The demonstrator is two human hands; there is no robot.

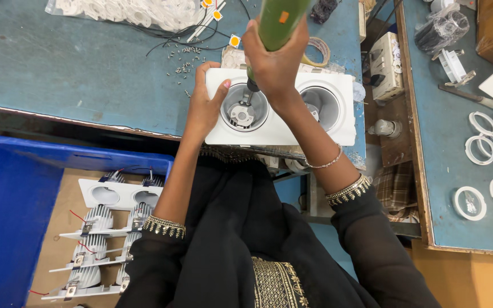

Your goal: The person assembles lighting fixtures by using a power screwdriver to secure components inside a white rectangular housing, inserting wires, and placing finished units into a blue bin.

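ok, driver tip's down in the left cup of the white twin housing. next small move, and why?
Probably keep the green screwdriver upright and drive there: the right hand has its bit inside the left cup, and the left hand braces the white housing edge.

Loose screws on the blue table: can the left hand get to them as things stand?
Probably yes. The left hand only steadies the white twin-light housing, and the screws lie just beyond it on bare blue table with nothing between.
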